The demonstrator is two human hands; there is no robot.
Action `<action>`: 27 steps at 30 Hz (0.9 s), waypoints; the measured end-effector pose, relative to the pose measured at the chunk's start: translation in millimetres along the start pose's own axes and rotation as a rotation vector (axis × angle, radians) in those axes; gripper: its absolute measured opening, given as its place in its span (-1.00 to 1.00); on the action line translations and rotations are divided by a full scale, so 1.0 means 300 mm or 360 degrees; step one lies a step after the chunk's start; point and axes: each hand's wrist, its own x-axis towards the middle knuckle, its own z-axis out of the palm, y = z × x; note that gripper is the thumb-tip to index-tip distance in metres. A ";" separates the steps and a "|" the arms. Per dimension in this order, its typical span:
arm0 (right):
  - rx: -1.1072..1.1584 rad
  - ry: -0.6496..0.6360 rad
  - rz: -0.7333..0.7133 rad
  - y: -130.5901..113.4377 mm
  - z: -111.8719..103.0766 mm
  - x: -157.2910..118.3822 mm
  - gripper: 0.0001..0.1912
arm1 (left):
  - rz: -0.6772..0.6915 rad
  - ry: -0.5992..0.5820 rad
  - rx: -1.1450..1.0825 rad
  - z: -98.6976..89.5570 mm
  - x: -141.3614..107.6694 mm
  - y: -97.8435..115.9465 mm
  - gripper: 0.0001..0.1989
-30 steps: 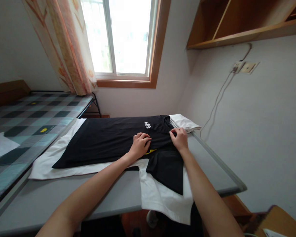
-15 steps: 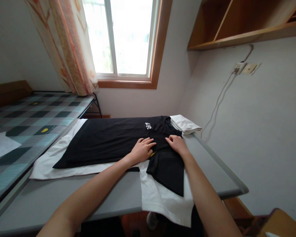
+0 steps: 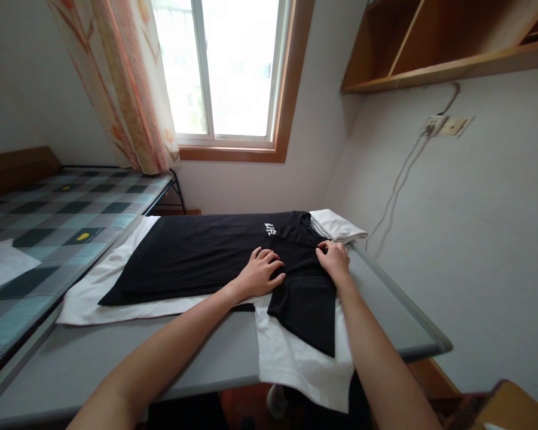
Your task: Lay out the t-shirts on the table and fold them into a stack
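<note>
A black T-shirt (image 3: pixel 197 257) with white lettering near its neck lies spread over a white T-shirt (image 3: pixel 305 370), whose hem and sleeve show beyond it. My left hand (image 3: pixel 260 272) rests on the black T-shirt below the lettering, fingers spread and slightly bent. At the shoulder edge by the neck, my right hand (image 3: pixel 335 261) has its fingers curled in, thumb and forefinger close together on the black fabric. The fingertips' exact hold is partly hidden. Just beyond this hand sits a folded white cloth (image 3: pixel 338 226).
The garments lie on a grey table (image 3: pixel 215 346) with a raised rim; the white sleeve hangs over its front edge. On the left is a bed with a checked mattress (image 3: pixel 107 203) and a white sheet of paper (image 3: pixel 4 263). A cable (image 3: pixel 401 173) hangs along the right wall.
My right hand has slid right to the shoulder edge of the black T-shirt. My left hand's thumb has spread, and the small yellow mark beside it is now out of sight. The garments lie nearly unchanged.
</note>
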 end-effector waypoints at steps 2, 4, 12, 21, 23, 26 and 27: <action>0.0025 0.0006 0.0017 0.002 0.003 0.003 -0.76 | 0.0050 0.0056 -0.0009 -0.016 -0.001 0.012 -0.73; 0.0049 0.0039 0.0021 0.000 0.004 0.004 -0.77 | 0.0079 0.0035 -0.0041 -0.026 0.000 0.016 -0.79; 0.0320 0.0124 -0.0515 -0.027 -0.006 -0.008 -0.81 | -0.0087 -0.0022 -0.0560 -0.011 0.018 -0.020 -0.89; 0.0874 -0.0521 -0.1165 -0.119 -0.001 -0.077 -0.76 | -0.0458 0.0269 -0.1193 0.032 0.042 -0.062 -0.87; 0.0959 -0.0624 -0.1196 -0.127 0.011 -0.086 -0.75 | -0.0491 0.0311 -0.1203 0.035 0.045 -0.070 -0.90; 0.1029 -0.0718 -0.1201 -0.130 0.031 -0.089 -0.75 | -0.0483 0.0310 -0.1183 0.041 0.044 -0.072 -0.89; 0.1037 -0.0725 -0.1199 -0.130 0.036 -0.089 -0.76 | -0.0463 0.0294 -0.1167 0.042 0.042 -0.070 -0.88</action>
